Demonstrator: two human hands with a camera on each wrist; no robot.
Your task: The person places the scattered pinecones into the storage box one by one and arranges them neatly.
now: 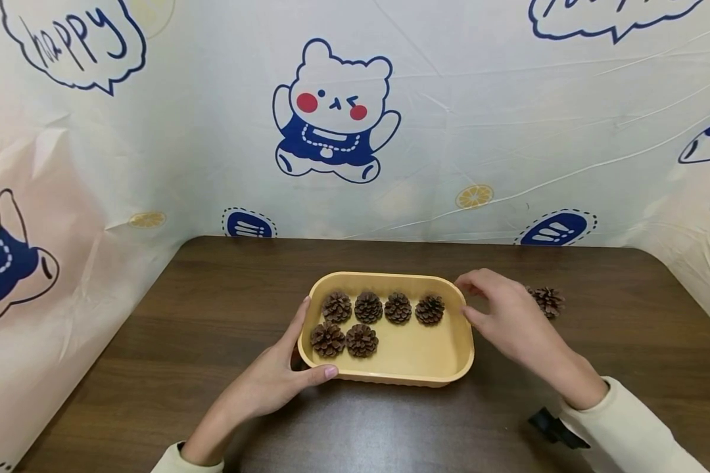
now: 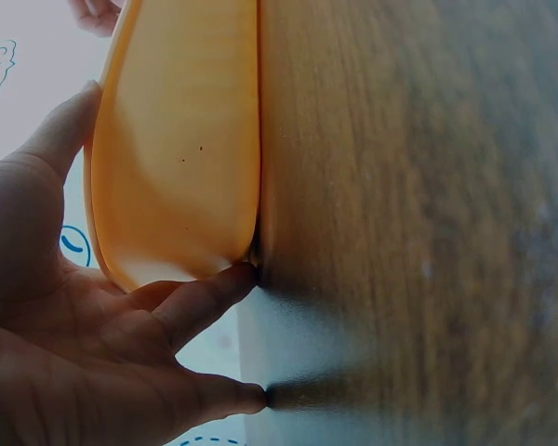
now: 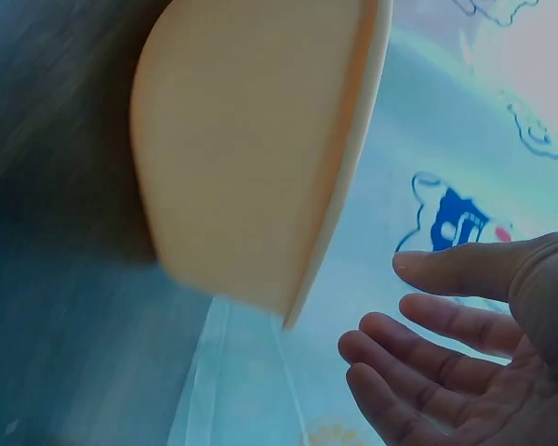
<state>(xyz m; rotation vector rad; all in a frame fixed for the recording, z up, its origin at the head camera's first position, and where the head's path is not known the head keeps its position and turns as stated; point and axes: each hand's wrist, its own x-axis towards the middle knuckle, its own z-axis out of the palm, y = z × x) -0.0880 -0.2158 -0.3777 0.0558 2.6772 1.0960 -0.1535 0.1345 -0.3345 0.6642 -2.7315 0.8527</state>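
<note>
A yellow plastic tray [image 1: 417, 355] with rounded corners sits on the table. Along its back lies a row of several pine cones [image 1: 368, 307], and two more pine cones [image 1: 361, 341] are at the front left. My left hand [image 1: 269, 378] grips the tray's left end, thumb over the front rim and fingers round the side; the left wrist view has this hand [image 2: 93, 325] against the tray's outer wall [image 2: 177, 139]. Beside the right end hovers my right hand [image 1: 509, 315], holding nothing. In the right wrist view its loosely bent fingers [image 3: 418, 339] are apart from the tray wall [image 3: 251, 158].
More pine cone [image 1: 548, 302] shows on the table behind my right hand, partly hidden by it. A black strap [image 1: 556, 428] hangs by the right sleeve. Printed cloth [image 1: 426, 151] with cartoon bears hangs behind and at both sides of the brown table [image 1: 213, 315].
</note>
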